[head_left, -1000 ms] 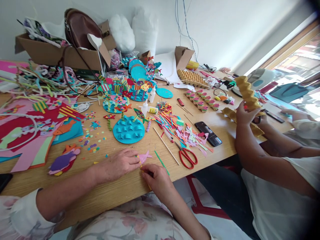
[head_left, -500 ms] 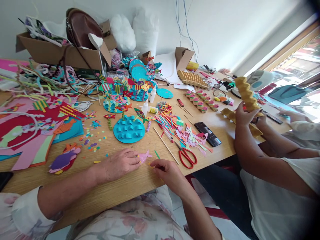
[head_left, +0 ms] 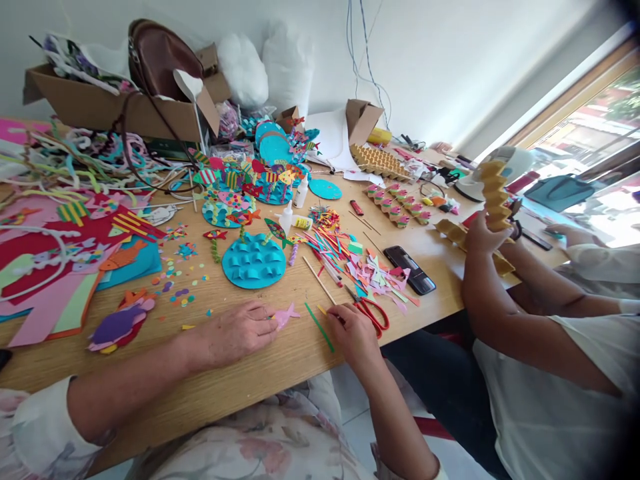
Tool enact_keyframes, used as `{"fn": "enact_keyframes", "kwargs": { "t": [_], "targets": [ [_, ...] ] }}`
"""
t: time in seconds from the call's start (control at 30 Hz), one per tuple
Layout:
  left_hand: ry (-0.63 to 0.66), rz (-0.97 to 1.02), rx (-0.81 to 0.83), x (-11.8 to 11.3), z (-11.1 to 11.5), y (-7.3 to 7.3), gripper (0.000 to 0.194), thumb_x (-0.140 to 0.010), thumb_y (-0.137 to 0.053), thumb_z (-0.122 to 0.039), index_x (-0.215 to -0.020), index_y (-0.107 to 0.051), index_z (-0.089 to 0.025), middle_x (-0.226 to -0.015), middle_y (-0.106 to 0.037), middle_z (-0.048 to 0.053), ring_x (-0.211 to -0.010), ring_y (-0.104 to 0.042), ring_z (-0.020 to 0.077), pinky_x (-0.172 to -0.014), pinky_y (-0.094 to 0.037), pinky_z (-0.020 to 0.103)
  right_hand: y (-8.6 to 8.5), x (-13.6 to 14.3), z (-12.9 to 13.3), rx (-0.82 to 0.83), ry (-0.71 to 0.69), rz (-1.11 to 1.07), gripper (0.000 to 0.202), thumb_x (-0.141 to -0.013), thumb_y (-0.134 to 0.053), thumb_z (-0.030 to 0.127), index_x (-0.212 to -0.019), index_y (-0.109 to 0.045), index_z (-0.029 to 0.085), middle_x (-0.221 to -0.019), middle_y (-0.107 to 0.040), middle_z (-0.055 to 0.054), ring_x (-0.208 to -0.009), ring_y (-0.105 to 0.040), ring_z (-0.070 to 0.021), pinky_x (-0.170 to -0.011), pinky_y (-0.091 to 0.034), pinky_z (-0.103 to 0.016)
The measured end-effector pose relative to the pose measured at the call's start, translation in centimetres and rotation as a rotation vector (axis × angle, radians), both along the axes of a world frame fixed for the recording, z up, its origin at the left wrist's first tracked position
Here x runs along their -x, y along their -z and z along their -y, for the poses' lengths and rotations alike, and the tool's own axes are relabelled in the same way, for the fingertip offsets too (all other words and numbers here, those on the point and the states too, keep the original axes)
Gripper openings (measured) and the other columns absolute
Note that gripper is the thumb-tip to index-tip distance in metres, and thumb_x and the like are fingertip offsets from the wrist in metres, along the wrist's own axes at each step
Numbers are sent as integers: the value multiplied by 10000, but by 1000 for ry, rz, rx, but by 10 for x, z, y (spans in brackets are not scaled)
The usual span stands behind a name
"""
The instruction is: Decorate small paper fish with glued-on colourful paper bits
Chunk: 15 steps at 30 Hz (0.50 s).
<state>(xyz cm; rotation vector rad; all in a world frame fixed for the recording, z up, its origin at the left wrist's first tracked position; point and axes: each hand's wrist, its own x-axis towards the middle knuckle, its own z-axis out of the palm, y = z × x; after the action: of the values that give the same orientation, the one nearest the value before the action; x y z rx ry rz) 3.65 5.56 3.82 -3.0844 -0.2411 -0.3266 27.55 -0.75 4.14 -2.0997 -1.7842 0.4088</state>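
My left hand (head_left: 245, 331) rests on the table, its fingertips closed over the head end of a pink paper fish (head_left: 286, 316). The fish's tail points away from the fingers. To the right, my right hand (head_left: 353, 331) pinches a thin yellow strip (head_left: 322, 310), its tip showing past the fingers. A green paper strip (head_left: 319, 327) lies on the wood just left of that hand. Red-handled scissors (head_left: 371, 313) lie partly behind my right hand. Beyond my hands stands a blue scalloped disc (head_left: 254, 261) with small paper fish on twisted stems.
Paper scraps (head_left: 375, 275), a wooden stick (head_left: 320, 280) and a black phone (head_left: 410, 269) lie ahead of my right hand. Glue bottles (head_left: 287, 219) stand behind the blue disc. A purple felt shape (head_left: 117, 325) lies at left. On the right, another person holds egg-carton card (head_left: 495, 193).
My right hand has moved right, away from the pink fish, with the yellow strip in its fingers. More of the green strip shows now. My left hand stays on the fish.
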Motion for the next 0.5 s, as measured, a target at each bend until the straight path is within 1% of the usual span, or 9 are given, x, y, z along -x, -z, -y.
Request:
{"fn": "enact_keyframes", "kwargs": {
  "t": [0.1, 0.17, 0.2, 0.27, 0.37, 0.5],
  "targets": [
    [-7, -24, 7, 1, 0, 2, 145, -850, -512, -149, -980, -570, -176, -990, -616, 30, -995, -490, 189, -898, -368, 347, -1, -1, 1, -64, 17, 38, 227, -810, -441, 152, -826, -667, 167, -915, -634, -79, -852, -573, -184, -715, -408, -257],
    [-5, -25, 5, 2, 1, 4, 151, -857, -498, -145, -988, -566, -180, -1013, -612, 31, -1008, -482, 190, -899, -362, 345, -4, 0, 4, -66, 33, 60, 212, -805, -452, 144, -825, -662, 165, -896, -626, -79, -860, -570, -189, -717, -404, -260],
    [-2, -23, 5, 2, 1, 4, 153, -862, -490, -147, -990, -565, -181, -1019, -610, 34, -1014, -478, 192, -901, -360, 344, -6, 2, 6, -37, 25, 69, 198, -806, -461, 153, -808, -659, 168, -868, -626, -74, -836, -573, -186, -701, -400, -258],
    [-2, -26, 17, 2, 1, 6, 150, -865, -487, -159, -989, -567, -184, -1014, -608, 41, -1012, -476, 196, -902, -359, 343, -10, 8, 8, 72, -15, 94, 171, -807, -481, 178, -770, -649, 178, -828, -625, -63, -779, -582, -176, -649, -387, -252],
    [-11, -19, 48, 2, 2, 8, 146, -855, -500, -174, -982, -570, -188, -1020, -595, 58, -1023, -470, 208, -901, -373, 349, -14, 17, 9, 236, -30, 175, 135, -795, -498, 182, -778, -632, 184, -854, -637, -71, -775, -595, -188, -596, -357, -257],
    [-53, 39, 92, 1, 3, 13, 169, -865, -446, -146, -951, -583, -196, -1086, -554, 79, -1045, -463, 212, -894, -398, 354, -16, 24, 6, 320, -8, 265, 145, -800, -480, 181, -838, -619, 172, -898, -653, -100, -821, -604, -220, -574, -331, -269]
  ]
}}
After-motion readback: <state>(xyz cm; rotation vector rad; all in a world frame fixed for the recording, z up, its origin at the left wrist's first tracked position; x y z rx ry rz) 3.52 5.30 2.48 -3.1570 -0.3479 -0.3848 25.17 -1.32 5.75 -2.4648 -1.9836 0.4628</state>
